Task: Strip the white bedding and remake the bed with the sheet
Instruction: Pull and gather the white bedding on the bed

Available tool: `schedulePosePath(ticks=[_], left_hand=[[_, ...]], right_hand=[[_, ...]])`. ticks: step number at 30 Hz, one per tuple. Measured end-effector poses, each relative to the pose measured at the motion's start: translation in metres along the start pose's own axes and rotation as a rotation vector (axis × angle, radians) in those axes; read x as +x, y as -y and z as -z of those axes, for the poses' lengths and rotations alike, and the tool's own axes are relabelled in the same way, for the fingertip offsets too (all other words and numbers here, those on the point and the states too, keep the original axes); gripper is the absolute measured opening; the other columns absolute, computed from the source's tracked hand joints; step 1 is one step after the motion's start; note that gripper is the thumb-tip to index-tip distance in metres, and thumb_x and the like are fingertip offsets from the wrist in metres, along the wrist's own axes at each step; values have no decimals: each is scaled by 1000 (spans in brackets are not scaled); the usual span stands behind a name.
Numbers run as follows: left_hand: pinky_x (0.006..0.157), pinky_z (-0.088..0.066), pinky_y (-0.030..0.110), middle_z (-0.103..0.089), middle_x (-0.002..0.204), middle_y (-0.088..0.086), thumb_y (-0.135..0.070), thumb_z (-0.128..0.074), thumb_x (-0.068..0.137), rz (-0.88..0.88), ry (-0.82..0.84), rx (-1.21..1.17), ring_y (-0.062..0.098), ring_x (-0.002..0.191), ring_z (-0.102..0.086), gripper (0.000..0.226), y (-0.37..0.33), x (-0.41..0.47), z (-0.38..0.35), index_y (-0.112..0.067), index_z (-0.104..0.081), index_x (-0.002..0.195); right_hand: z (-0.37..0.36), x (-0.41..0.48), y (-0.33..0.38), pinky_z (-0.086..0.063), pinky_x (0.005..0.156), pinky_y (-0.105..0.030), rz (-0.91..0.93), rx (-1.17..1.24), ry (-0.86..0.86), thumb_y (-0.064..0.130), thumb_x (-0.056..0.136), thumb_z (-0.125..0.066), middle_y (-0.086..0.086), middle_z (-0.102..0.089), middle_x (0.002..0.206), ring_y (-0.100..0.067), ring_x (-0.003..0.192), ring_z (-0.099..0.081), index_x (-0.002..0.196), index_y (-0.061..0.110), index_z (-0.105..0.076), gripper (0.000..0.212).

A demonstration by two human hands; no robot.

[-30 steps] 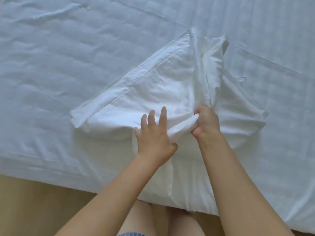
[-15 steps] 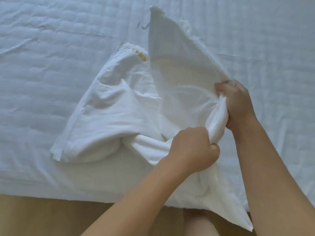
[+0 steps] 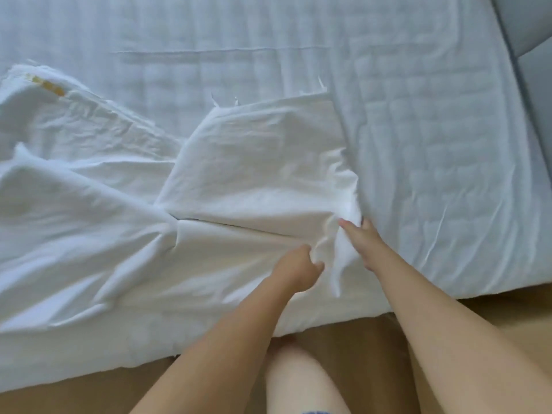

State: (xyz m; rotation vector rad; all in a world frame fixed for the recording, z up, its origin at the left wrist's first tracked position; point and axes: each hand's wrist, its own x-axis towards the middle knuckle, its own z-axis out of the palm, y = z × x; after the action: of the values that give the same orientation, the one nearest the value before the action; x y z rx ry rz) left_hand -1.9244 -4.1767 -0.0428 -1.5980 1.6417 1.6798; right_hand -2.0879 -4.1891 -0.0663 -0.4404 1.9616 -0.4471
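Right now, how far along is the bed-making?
Done: stripping looks finished, since the quilted mattress lies bare. In hand: the left hand and right hand both grip the white sheet, which is only partly unfolded. Left: opening it fully, spreading it over the bare right side, and tucking it in.

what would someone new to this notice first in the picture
A crumpled white fabric sheet sprawls half unfolded across the left and middle of the pale quilted mattress. At its near right corner, the left hand and right hand both grip bunched cloth by the bed's edge. A small yellow tag shows on the sheet's far left fold.
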Motion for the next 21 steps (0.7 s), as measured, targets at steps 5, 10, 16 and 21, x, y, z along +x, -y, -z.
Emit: schedulePosePath(ticks=[5,10,16,21], left_hand=[[105,-32,43,-24,153,6,-44,-50,91,60,-144,316,26,139,-25,71,43,16,7,-18,-18,149],[105,-23,57,6,155,11,-65,-69,66,-23,-4,713,34,143,3,119,67,12,-26,-25,7,148],[90,-43,59,-25,148,26,-20,-73,76,-178,-147,978,46,133,-30,86,87,10,-50,-14,-25,148],[58,-31,33,-52,103,8,-18,-56,87,-257,-251,736,28,92,-51,24,50,15,-45,-8,-49,107]], right_hand=[[-22,4,-48,-46,86,-30,1,-85,37,35,75,-76,-3,-60,120,-21,106,-57,127,13,-50,62],[-13,0,-59,-36,103,-39,18,-447,246,47,76,-70,2,-50,129,-24,121,-48,144,19,-28,85],[4,-9,-82,-42,65,-32,144,-533,-37,29,93,-49,3,-59,86,-24,82,-57,111,17,-55,22],[66,4,-67,-38,53,-28,297,-452,-128,23,88,-55,2,-54,75,-17,68,-52,83,14,-53,10]])
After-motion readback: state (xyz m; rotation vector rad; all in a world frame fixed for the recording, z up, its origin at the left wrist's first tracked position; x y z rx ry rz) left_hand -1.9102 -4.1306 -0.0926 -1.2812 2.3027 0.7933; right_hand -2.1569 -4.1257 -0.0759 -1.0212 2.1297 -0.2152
